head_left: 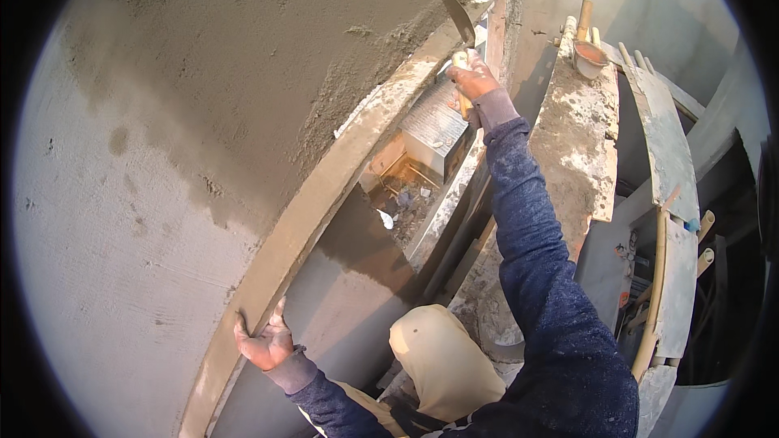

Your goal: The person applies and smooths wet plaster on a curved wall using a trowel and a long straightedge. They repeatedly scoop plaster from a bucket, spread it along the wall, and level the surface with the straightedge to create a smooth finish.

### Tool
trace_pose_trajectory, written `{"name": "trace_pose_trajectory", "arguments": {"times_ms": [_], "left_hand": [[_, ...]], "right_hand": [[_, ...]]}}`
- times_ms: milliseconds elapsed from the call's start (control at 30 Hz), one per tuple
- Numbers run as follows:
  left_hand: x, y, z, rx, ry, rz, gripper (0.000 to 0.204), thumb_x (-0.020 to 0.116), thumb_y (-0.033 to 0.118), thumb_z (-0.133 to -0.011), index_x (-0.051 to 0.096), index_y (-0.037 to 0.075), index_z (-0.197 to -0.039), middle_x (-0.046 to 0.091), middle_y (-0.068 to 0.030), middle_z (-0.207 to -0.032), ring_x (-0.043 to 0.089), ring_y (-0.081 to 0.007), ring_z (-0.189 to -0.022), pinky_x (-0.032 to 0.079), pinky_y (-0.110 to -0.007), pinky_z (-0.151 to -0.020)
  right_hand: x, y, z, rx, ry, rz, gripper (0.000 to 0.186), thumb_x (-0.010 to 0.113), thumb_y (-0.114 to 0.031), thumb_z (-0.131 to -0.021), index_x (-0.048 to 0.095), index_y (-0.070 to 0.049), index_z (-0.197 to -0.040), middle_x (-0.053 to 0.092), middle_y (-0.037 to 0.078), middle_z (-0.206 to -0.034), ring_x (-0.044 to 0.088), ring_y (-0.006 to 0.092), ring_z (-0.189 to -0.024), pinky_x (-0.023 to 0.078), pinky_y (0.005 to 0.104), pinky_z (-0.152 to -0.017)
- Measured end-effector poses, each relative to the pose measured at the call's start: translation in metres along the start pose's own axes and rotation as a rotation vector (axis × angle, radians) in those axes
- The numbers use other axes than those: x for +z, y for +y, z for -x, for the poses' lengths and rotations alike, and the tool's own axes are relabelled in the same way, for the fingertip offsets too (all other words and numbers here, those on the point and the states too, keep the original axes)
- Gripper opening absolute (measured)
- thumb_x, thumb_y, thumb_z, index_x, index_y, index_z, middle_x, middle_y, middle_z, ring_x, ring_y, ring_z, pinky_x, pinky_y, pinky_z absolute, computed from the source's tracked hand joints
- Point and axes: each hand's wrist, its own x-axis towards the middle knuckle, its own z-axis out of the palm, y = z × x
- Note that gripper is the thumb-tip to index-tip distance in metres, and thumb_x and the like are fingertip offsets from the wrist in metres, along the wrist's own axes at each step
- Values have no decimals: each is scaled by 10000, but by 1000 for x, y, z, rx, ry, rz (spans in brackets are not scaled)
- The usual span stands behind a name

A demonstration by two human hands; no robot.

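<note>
A long, narrow mortar-smeared straightedge board (324, 186) runs slantwise across the plastered wall (203, 73), from the lower left up to the top middle. Near its lower end, my left hand (266, 345) grips the board, with fingers and thumb on its two edges. My right hand (475, 85) is closed round the pale handle of a trowel beside the board's upper end. The trowel's blade (456, 16) points up and left over that end. Wet, darker mortar covers the wall's upper part; the lower left is paler.
A window-like opening (422, 243) below the board shows rubble and a corrugated sheet. To the right stands a mortar-stained scaffold plank (568, 138) with a small bucket (590, 58) at its far end. More boards (665, 146) and bamboo poles (704, 261) lie farther right. My knee (442, 357) is bent below.
</note>
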Motion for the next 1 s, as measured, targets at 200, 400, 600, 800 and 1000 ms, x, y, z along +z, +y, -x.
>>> {"name": "trace_pose_trajectory", "arguments": {"times_ms": [200,400,600,800,1000], "left_hand": [[-9,17,4,34,3,-3,373,520,190,-908,489,13,-1235,518,-168,-1299,519,-377,-1176,445,-676,-889],[-10,4,-3,12,-10,-9,386,522,192,-905,479,15,-1245,511,-167,-1307,507,-387,-1187,446,-684,-879],[-1,4,4,-15,-62,24,419,527,199,-899,459,2,-1263,506,-176,-1309,498,-408,-1188,434,-705,-873],[-14,11,2,12,-55,25,412,520,189,-895,460,-9,-1252,501,-183,-1306,496,-420,-1184,439,-710,-861],[-6,7,5,-39,-59,51,363,530,180,-904,496,19,-1228,534,-144,-1273,511,-396,-1168,450,-688,-874]], "right_hand": [[16,-8,3,233,-174,-576,217,528,-226,-889,575,-39,-990,573,102,-820,594,196,-598,529,332,-475],[67,33,-124,178,-245,-862,238,522,-168,-890,525,-13,-1070,555,153,-861,619,293,-711,554,462,-586],[106,2,-187,319,-221,-1142,279,516,-171,-898,478,-43,-1144,528,184,-917,594,342,-724,533,527,-611],[126,-26,-78,148,-431,-1533,229,483,-129,-902,443,14,-1076,440,90,-794,470,192,-645,485,361,-519],[21,-84,44,47,-662,-2141,331,502,-110,-839,412,79,-1095,429,93,-859,455,147,-663,440,230,-501]]}}
